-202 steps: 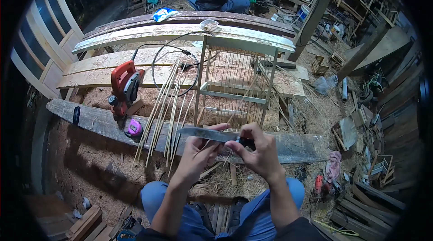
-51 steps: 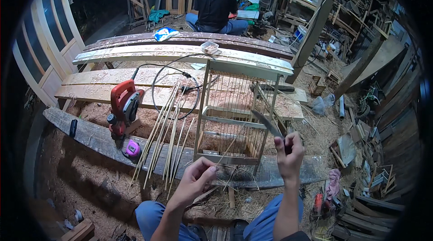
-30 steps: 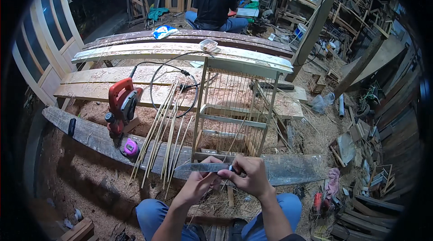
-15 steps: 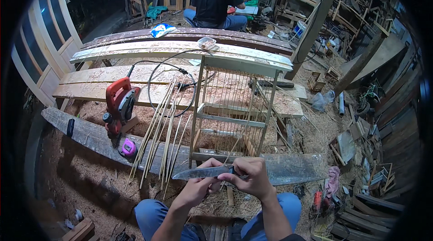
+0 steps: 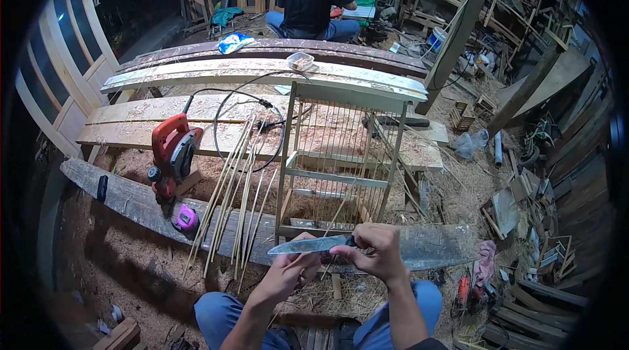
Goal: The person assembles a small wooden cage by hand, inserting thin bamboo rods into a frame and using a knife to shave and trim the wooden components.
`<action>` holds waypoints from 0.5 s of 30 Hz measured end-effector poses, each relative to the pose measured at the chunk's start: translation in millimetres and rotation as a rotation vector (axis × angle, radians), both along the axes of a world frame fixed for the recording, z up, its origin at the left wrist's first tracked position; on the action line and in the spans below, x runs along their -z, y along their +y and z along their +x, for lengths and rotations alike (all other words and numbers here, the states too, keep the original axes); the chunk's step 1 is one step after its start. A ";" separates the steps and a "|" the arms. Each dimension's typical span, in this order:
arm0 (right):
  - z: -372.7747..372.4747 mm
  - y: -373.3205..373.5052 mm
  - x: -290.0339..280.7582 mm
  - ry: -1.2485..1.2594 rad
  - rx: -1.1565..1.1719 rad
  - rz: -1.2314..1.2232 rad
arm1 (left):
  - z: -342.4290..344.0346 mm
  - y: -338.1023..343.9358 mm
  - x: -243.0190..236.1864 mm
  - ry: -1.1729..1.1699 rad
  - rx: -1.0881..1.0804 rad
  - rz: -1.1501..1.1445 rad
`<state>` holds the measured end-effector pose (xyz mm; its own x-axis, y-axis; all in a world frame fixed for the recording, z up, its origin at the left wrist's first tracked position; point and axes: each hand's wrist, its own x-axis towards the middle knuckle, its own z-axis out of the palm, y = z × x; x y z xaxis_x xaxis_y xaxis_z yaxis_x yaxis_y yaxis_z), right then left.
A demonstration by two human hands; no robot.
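My right hand [image 5: 377, 250] is closed round the dark handle of a knife [image 5: 304, 246], its wide blade pointing left. Below the blade, my left hand [image 5: 288, 276] is closed with its fingers bent, and appears to pinch a thin bamboo stick [image 5: 335, 217] that slants up and away; the blade partly hides the grip. Just beyond my hands leans a wooden frame [image 5: 337, 176] strung with many thin upright sticks. Left of it, a bunch of long thin bamboo sticks [image 5: 226, 202] rests across a weathered plank [image 5: 141, 202].
On the plank's left sit a red power planer [image 5: 173, 153] and a pink tape measure [image 5: 187, 217]. Shavings-covered boards [image 5: 157, 109] lie farther off, with a black cable and a small plastic tub [image 5: 300, 61]. A person [image 5: 311, 2] sits behind them. Scrap wood clutters the right side.
Knife and both hands have shifted slightly to the right. The blade tip has swung up a little, and my right hand has turned over the handle.
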<state>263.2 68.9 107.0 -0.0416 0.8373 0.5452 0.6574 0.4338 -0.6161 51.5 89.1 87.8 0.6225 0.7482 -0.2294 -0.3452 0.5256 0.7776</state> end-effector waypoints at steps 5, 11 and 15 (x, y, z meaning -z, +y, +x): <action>33.7 2.7 9.5 0.048 0.254 -0.011 | -12.3 10.6 -10.5 -0.052 0.058 -0.066; 47.5 -5.6 4.2 0.009 0.402 -0.028 | -10.2 12.1 -5.7 -0.021 0.052 -0.041; 19.7 0.7 2.2 0.008 0.262 -0.039 | -4.6 13.0 -3.2 0.005 0.023 -0.065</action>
